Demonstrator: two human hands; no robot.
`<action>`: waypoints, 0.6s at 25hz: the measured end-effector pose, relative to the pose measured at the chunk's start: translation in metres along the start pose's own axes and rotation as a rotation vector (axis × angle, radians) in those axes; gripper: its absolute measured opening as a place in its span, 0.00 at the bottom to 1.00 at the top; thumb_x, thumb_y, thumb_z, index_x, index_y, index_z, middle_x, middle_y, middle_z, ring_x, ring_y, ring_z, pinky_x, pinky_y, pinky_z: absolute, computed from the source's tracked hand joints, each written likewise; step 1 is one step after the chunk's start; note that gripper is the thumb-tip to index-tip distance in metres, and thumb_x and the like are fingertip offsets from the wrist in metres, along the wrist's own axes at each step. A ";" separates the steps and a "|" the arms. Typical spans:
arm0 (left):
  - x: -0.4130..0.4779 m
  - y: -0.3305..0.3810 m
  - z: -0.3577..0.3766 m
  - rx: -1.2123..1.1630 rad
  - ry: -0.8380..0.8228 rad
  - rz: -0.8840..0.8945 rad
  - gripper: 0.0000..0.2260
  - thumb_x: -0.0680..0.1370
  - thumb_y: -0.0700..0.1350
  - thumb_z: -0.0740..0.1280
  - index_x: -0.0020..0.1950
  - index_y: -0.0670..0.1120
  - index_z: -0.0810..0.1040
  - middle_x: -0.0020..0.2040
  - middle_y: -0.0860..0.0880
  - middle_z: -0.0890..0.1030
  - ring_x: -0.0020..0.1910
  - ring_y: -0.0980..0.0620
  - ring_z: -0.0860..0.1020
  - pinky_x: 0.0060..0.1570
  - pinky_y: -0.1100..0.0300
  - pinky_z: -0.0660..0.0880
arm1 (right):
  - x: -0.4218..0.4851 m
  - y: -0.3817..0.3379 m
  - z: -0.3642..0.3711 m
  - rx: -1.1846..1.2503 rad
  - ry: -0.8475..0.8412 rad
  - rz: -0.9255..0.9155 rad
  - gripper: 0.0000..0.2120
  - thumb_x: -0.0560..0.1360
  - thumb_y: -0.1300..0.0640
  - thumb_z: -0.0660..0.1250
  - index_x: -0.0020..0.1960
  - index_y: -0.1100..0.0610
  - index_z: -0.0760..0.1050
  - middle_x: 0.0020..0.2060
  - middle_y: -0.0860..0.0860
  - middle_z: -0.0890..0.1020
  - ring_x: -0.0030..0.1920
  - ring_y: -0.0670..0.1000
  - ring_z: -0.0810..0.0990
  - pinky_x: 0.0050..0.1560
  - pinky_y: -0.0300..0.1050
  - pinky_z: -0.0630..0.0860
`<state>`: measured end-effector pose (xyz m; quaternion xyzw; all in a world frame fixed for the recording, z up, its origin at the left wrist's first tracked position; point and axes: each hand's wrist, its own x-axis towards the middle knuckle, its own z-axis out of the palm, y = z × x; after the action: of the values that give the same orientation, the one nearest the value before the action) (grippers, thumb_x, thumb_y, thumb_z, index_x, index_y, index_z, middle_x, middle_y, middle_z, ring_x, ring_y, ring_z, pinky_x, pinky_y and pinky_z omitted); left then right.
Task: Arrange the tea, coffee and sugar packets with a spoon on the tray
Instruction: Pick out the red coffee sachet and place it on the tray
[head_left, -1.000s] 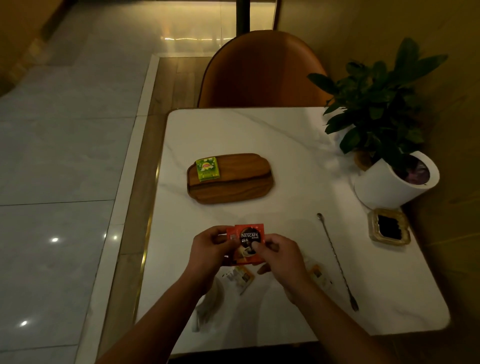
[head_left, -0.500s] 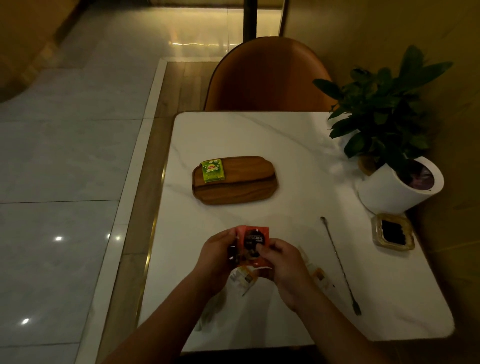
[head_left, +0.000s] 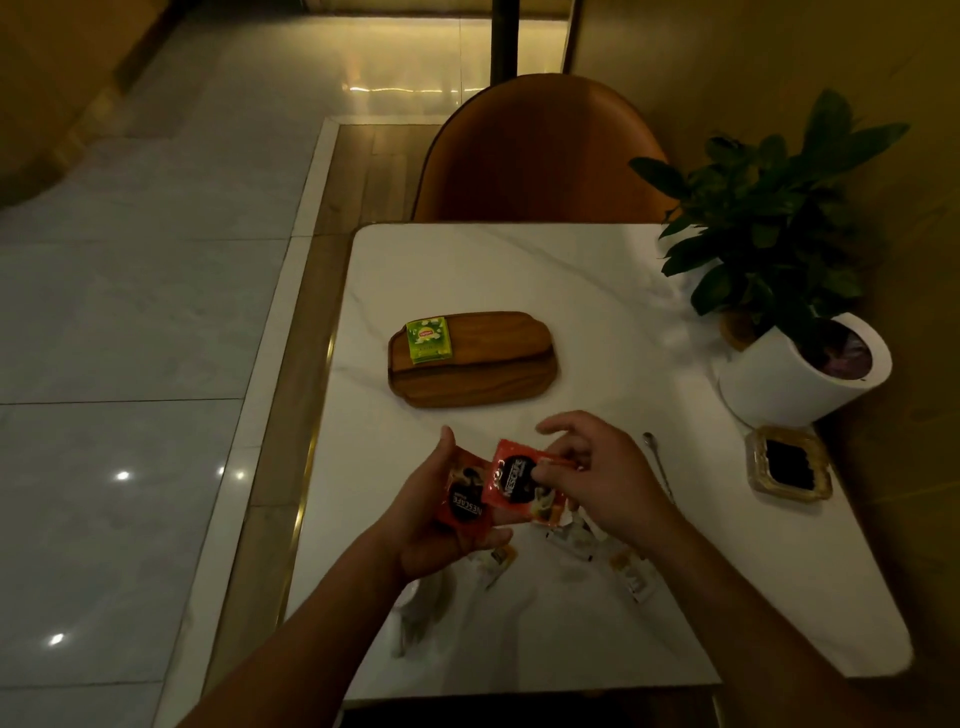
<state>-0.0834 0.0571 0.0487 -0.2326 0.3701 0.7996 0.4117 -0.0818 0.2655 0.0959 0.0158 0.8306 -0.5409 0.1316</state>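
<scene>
Left hand (head_left: 422, 530) holds one coffee packet (head_left: 461, 506); right hand (head_left: 608, 478) pinches second coffee packet (head_left: 514, 480). Tea packet (head_left: 427, 340) sits on tray (head_left: 493, 382), left end.

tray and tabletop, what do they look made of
Tray: looks like solid wood, warm brown with darker grain streaks running lengthwise, low-sheen finish. Tabletop: white stone, marble or a marble-look slab, judging by its thin grey veins and soft polished sheen; which of the two cannot be told.
</scene>
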 end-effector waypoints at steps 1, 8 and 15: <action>0.000 0.001 -0.001 0.004 -0.057 -0.023 0.39 0.76 0.72 0.55 0.60 0.38 0.84 0.59 0.33 0.82 0.52 0.37 0.84 0.46 0.47 0.83 | 0.007 -0.007 -0.005 -0.171 -0.075 -0.061 0.11 0.70 0.59 0.74 0.49 0.46 0.80 0.39 0.45 0.84 0.39 0.41 0.82 0.36 0.34 0.75; 0.001 0.000 -0.001 0.083 -0.273 -0.107 0.36 0.78 0.71 0.54 0.69 0.43 0.78 0.62 0.33 0.80 0.54 0.35 0.82 0.54 0.42 0.80 | 0.029 -0.030 0.018 -0.496 -0.316 -0.261 0.11 0.72 0.55 0.73 0.52 0.45 0.81 0.40 0.38 0.76 0.40 0.39 0.77 0.38 0.32 0.73; -0.003 -0.001 0.000 0.058 -0.245 -0.042 0.32 0.78 0.68 0.56 0.64 0.44 0.81 0.54 0.37 0.82 0.43 0.43 0.81 0.42 0.53 0.79 | 0.016 -0.017 0.020 -0.196 -0.070 -0.139 0.19 0.69 0.53 0.77 0.57 0.43 0.79 0.45 0.42 0.81 0.42 0.40 0.80 0.36 0.33 0.78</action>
<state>-0.0812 0.0562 0.0503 -0.1292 0.3350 0.8021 0.4772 -0.0962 0.2388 0.0999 -0.0739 0.8734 -0.4652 0.1237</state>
